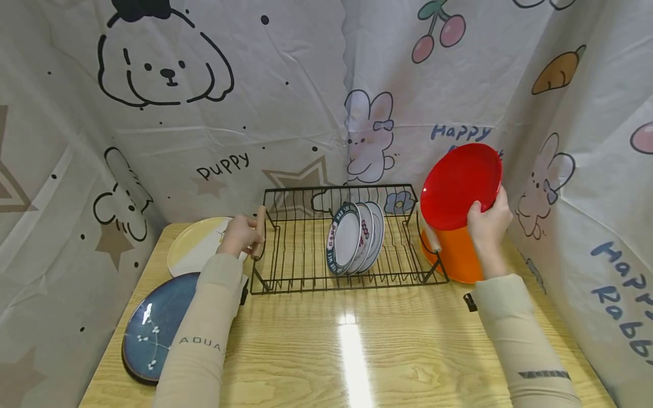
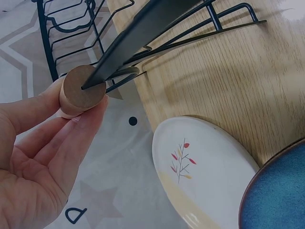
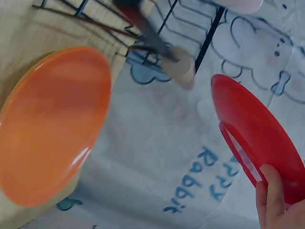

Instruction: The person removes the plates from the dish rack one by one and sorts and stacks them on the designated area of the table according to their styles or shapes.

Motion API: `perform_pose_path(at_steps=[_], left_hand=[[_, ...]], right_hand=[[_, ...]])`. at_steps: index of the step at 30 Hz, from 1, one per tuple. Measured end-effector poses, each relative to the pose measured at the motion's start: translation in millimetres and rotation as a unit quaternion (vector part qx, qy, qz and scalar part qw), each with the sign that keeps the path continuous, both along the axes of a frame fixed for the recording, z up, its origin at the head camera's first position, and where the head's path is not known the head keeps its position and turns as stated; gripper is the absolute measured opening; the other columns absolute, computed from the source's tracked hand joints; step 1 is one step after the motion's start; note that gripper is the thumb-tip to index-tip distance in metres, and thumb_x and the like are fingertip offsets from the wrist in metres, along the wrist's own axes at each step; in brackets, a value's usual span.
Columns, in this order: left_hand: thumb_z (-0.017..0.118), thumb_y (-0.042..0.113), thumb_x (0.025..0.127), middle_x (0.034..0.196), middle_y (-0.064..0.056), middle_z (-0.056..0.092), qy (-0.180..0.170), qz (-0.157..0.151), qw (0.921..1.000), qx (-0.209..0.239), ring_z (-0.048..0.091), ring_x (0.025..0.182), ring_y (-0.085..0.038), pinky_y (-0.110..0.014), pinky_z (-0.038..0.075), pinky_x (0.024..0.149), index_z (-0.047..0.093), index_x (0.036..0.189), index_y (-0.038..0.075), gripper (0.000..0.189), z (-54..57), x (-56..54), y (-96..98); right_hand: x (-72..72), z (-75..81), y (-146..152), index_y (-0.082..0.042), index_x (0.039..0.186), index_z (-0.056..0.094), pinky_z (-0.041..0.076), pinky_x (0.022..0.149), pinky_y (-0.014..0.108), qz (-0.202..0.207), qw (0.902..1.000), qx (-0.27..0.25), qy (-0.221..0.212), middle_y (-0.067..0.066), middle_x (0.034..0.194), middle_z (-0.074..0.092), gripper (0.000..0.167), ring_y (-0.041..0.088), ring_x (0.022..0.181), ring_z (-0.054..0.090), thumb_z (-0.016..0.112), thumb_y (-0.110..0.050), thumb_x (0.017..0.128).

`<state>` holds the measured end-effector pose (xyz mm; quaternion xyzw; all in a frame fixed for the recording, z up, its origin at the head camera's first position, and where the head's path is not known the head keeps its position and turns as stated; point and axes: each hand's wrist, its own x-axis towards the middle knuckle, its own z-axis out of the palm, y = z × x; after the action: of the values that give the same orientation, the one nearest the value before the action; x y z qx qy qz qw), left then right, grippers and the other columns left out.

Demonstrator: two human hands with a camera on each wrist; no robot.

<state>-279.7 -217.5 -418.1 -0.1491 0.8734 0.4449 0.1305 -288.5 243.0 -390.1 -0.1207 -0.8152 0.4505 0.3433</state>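
— Looking down on a wood-grain table (image 1: 285, 340), walled in by cartoon-printed sheeting (image 1: 306, 122)!
— And at left?
— Stretched forward with the left hand (image 1: 238, 235), gripping the wooden handle (image 1: 261, 226) of the dish rack (image 1: 339, 187).
— Over to the right?
— Pinching the red plate (image 1: 459, 184) between thumb and fingers of the right hand (image 1: 491, 224), raised, tilted, near the orange plate (image 1: 456, 258)!

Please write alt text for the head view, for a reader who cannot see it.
A person's right hand holds up a red plate while the left hand grips the wooden handle of a dish rack. Small plates stand in the rack. On the wooden table are an orange plate at right, a yellow-and-white plate and a blue plate at left.
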Motion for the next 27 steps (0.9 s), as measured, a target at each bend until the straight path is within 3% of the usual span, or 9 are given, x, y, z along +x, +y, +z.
perform_pose_path(at_steps=[7, 13, 23, 27], left_hand=[[0.059, 0.000, 0.087, 0.116, -0.029, 0.052, -0.004, -0.003, 1.0000, 0.001, 0.062, 0.090, -0.035, -0.039, 0.057, 0.065, 0.037, 0.136, -0.006, 0.054, 1.1, -0.9, -0.4], [0.059, 0.000, 0.087, 0.115, -0.029, 0.053, -0.003, -0.002, 1.0000, 0.001, 0.062, 0.088, -0.034, -0.038, 0.057, 0.063, 0.039, 0.135, -0.006, 0.053, 0.0, -2.0, -0.8], [0.059, 0.000, 0.086, 0.113, -0.028, 0.053, -0.001, -0.001, 1.0000, -0.003, 0.062, 0.087, -0.033, -0.039, 0.057, 0.064, 0.040, 0.134, -0.006, 0.052, -2.1, -2.6, -1.4], [0.059, 0.000, 0.086, 0.113, -0.028, 0.054, -0.003, -0.004, 1.0000, -0.006, 0.063, 0.085, -0.032, -0.040, 0.056, 0.066, 0.040, 0.135, -0.007, 0.052, -2.4, -2.5, -1.4]], right_hand=[[0.0, -10.4, 21.1, -0.010, 0.137, 0.042, 0.041, 0.100, 0.033, -0.047, 0.9957, -0.071, -0.037, 0.009, 0.132, 0.050, 0.051, 0.022, 0.119, 0.048, 0.046, -0.004, 0.087], [1.0, -24.3, 35.2, -0.012, 0.141, 0.036, 0.038, 0.102, 0.030, -0.074, 0.9847, -0.130, -0.089, 0.006, 0.138, 0.044, 0.054, 0.020, 0.124, 0.042, 0.043, -0.003, 0.088], [2.9, -55.0, 50.4, -0.010, 0.141, 0.035, 0.038, 0.100, 0.028, -0.100, 0.9527, -0.224, -0.180, 0.009, 0.138, 0.042, 0.057, 0.021, 0.121, 0.041, 0.040, -0.002, 0.084], [6.0, -69.7, 53.1, -0.012, 0.143, 0.032, 0.048, 0.083, 0.020, -0.090, 0.9331, -0.290, -0.193, 0.008, 0.140, 0.038, 0.061, 0.017, 0.114, 0.044, 0.039, 0.003, 0.084]])
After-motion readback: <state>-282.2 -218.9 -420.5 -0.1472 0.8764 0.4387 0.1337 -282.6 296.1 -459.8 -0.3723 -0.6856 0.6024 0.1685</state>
